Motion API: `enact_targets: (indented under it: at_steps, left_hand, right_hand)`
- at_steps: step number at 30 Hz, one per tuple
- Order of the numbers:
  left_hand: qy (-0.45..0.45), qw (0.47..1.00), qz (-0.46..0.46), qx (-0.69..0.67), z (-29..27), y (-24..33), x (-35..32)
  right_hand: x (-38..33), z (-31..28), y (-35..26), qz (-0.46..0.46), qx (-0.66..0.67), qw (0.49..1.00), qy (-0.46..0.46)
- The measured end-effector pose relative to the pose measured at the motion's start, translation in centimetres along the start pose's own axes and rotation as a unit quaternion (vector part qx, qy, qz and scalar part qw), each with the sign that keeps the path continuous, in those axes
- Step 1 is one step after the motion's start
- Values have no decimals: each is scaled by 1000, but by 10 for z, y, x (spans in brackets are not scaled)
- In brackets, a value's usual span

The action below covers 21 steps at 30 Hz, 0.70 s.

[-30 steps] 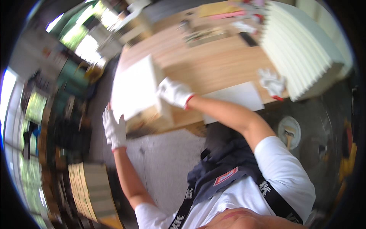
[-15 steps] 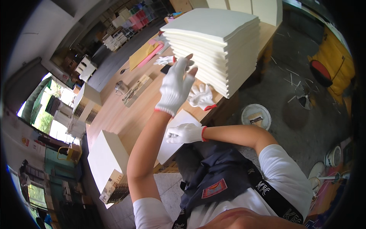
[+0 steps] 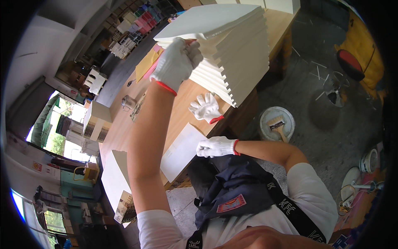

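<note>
My left hand [image 3: 176, 62], in a white knit glove with a red cuff, reaches to the near left corner of a tall stack of white sheets [image 3: 244, 58]. Its fingers are curled at the edge of the top sheets [image 3: 207, 20], which bend up slightly there. Lower down, my gloved right hand [image 3: 217, 147] is closed beside a single white sheet [image 3: 182, 153] at the table's near edge. What its fingers hold, if anything, is hidden. Between the stack and that sheet lies an empty white glove [image 3: 206, 108].
A wooden table [image 3: 120, 120] carries paper piles [image 3: 118, 174] at its left end, a metal mug [image 3: 128, 102] and yellow paper [image 3: 147, 64]. On the floor at right stands a white bucket [image 3: 269, 114] with a brush [image 3: 277, 123] across it.
My left hand has moved from above the table to the stack's corner and closed on the top sheets. My right hand has shifted right, off the white sheet.
</note>
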<state>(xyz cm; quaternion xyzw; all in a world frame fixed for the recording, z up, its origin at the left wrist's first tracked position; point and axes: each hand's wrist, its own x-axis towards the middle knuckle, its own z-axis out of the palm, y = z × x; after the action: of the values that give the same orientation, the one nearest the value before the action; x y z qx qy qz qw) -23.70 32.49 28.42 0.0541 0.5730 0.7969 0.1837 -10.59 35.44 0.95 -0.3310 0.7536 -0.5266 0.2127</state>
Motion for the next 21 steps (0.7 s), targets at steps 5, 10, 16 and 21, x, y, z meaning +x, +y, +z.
enact_targets:
  at_steps: [5,10,16,21]
  left_hand:
    - [8,998,-30,-57,14,24,13]
    - [70,996,18,-45,15,17,48]
    - [59,978,32,-196,27,20,34]
    - [37,990,36,-134,19,17,56]
  right_hand:
    - [-13,-2,2,3,21,1000,9]
    - [-27,-5,-2,10,27,1000,1]
    - [-48,-19,-15,52,59,997,-10]
    - [-44,-21,-31,58,56,997,-14]
